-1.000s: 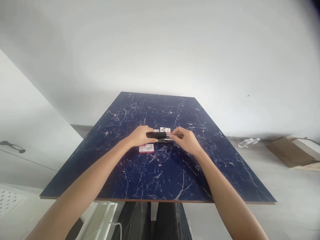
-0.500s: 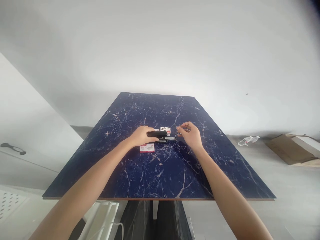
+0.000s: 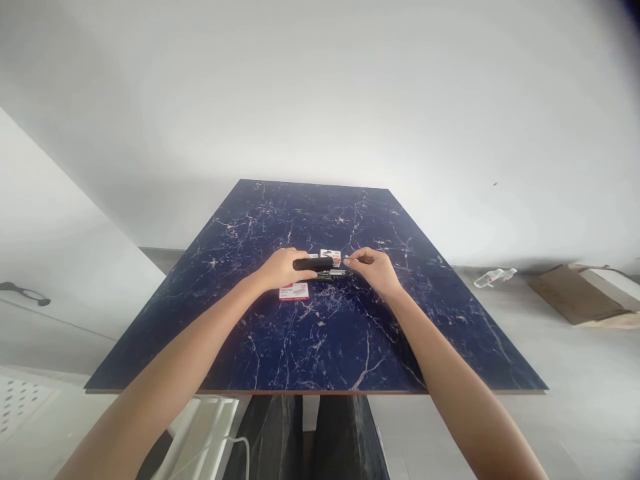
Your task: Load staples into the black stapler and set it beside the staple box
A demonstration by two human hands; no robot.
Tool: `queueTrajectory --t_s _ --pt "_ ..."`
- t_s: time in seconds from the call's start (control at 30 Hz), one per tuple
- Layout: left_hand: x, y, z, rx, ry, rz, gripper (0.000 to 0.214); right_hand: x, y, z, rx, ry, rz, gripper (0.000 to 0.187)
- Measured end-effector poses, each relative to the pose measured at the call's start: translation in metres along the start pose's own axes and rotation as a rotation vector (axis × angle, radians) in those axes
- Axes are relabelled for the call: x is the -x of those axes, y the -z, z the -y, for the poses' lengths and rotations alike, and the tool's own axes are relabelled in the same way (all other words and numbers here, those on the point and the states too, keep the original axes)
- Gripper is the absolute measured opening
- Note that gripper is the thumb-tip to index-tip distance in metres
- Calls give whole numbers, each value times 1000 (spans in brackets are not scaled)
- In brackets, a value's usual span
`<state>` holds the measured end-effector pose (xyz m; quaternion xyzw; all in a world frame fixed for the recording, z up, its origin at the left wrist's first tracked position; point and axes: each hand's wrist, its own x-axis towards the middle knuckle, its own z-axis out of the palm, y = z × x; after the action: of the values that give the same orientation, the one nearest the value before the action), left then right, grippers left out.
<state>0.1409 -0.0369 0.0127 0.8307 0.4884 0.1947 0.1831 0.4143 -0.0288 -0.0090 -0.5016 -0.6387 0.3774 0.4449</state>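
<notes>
A black stapler [image 3: 313, 264] lies in the middle of the table, its top arm lifted off the silvery magazine [image 3: 340, 272]. My left hand [image 3: 283, 268] is closed around the stapler's left end. At the stapler's right end, my right hand [image 3: 375, 268] pinches a small silvery piece [image 3: 347, 259] between thumb and forefinger, too small to make out fully. Just behind the stapler stands a small white and red box [image 3: 331, 256]. In front of it, a flat white and red box [image 3: 294, 292] lies partly under my left hand. Another pale box behind the stapler is mostly hidden.
The dark blue marble-patterned table [image 3: 315, 353] has its near edge at my legs and its far edge at the white wall. On the floor to the right are a clear plastic bottle [image 3: 494, 277] and an open cardboard box [image 3: 575, 293]. A white cabinet door stands left.
My right hand has moved slightly left, bringing its pinched fingertips closer to the stapler and the small box. My left hand keeps its hold on the stapler.
</notes>
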Motion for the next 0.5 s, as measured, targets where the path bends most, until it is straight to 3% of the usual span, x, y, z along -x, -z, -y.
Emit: queueTrajectory --t_s 0.33,0.5 --pt "1 3 -7 10 10 -1 39 -1 -2 6 -222 3 -47 36" --pt "1 2 -8 3 18 -6 38 -2 -1 1 -132 -15 24 32"
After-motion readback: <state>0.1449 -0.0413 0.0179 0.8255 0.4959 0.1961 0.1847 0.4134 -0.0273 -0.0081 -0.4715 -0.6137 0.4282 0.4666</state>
